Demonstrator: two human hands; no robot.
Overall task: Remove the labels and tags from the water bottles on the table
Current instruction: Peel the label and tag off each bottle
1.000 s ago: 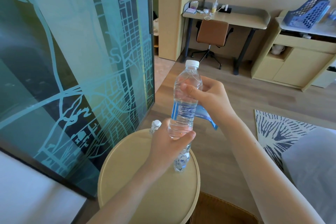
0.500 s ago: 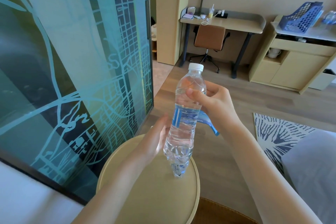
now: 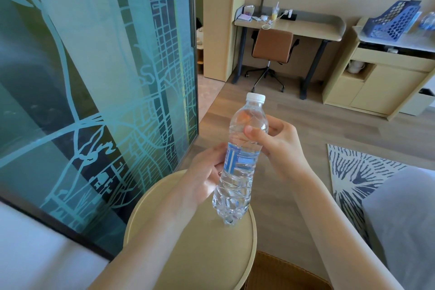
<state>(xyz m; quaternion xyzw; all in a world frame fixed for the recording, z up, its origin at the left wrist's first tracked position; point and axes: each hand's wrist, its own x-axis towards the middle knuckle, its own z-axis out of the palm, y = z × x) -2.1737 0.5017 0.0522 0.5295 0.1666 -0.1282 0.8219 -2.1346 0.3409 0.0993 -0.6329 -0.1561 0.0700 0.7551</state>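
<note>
Left fingers (image 3: 220, 156): curled close together, tips pinching at the left edge of the blue label (image 3: 240, 160).
Right fingers (image 3: 273, 125): wrapped behind the water bottle (image 3: 237, 183) just above the label, thumb pressed on its front, clamped tight.
Left hand (image 3: 204, 176): back toward the camera, forearm crossing above the round table (image 3: 193, 254).
Right hand (image 3: 280, 146): palm facing left, forearm entering past the table's right rim.
Water bottle: clear, white cap (image 3: 255, 97) on, leaning slightly, held above the table's far right edge.
</note>
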